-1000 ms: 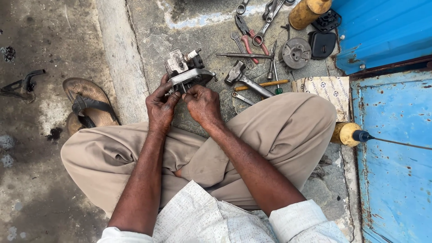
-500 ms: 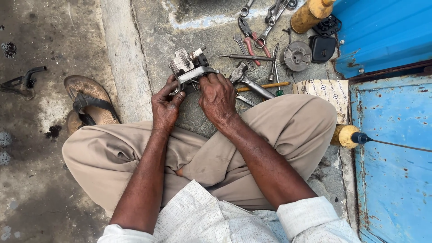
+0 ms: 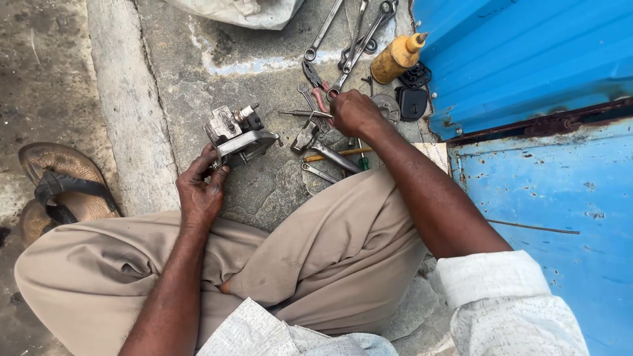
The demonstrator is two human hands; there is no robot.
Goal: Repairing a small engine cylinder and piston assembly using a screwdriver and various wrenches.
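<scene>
My left hand (image 3: 200, 188) grips the lower edge of a small grey metal engine part (image 3: 235, 132) that rests on the stone ground. My right hand (image 3: 353, 112) is stretched out to the right over a scatter of hand tools, its fingers curled down onto red-handled pliers (image 3: 314, 84); whether it has lifted anything I cannot tell. An adjustable wrench (image 3: 322, 147) and a screwdriver (image 3: 330, 157) lie between the two hands. I sit cross-legged in beige trousers.
Several spanners (image 3: 356, 29) lie at the top with a yellow oil bottle (image 3: 395, 58), a round metal disc (image 3: 386, 105) and a black part (image 3: 412, 102). Blue metal panels (image 3: 541, 59) stand on the right. A sandal (image 3: 62, 184) lies left; a sack (image 3: 244, 10) lies at the top.
My right hand has left the engine part and moved right to the tools. My left hand alone still holds the part. The camera has tilted, showing more of the tools.
</scene>
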